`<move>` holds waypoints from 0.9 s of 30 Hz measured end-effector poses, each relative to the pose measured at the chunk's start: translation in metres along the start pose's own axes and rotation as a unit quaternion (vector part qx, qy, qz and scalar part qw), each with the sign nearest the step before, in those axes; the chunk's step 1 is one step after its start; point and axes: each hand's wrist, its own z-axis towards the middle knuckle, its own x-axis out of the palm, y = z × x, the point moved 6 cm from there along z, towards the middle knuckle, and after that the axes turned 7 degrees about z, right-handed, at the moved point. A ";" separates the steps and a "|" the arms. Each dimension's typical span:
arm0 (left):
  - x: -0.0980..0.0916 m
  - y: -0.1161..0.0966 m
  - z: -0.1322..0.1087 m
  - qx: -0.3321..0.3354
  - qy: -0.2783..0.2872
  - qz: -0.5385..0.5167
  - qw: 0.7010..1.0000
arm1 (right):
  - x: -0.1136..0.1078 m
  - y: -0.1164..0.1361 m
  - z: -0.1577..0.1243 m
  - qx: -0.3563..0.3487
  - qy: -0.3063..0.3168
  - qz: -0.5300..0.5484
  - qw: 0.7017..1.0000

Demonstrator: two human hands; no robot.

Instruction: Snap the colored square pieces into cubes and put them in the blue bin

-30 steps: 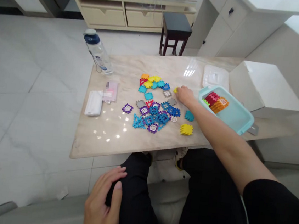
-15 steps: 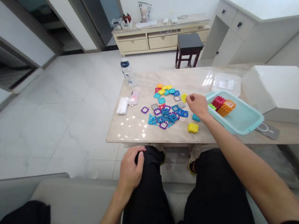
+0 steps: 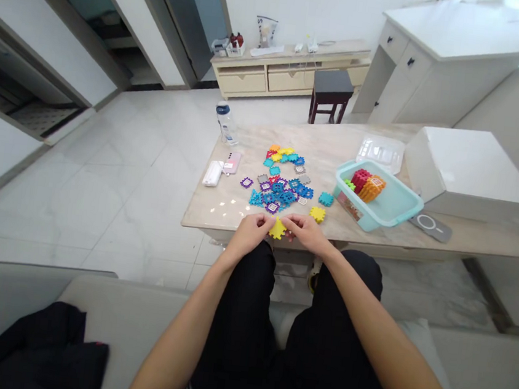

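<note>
Between my two hands, over the table's front edge, is a yellow interlocking tile with notched edges. My left hand pinches its left side, and my right hand grips its right side. Just beyond my right hand lies a stack of yellow tiles, with a teal stack behind it. A loose heap of blue and purple tiles spreads in front of my hands. Farther back, orange, yellow, teal and blue tiles form a curved row.
A light-blue basket holding red, orange and green tiles stands at the right. Behind it are a clear lid and a white box. A water bottle, a phone and a white packet occupy the left side.
My right hand has come back from beside the basket toward me with the yellow tile. My left hand has risen from my knee and now grips that tile too.
</note>
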 end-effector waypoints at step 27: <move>-0.020 0.016 -0.009 -0.034 -0.081 0.220 0.972 | -0.171 -0.017 0.021 -0.069 -0.103 -0.514 0.849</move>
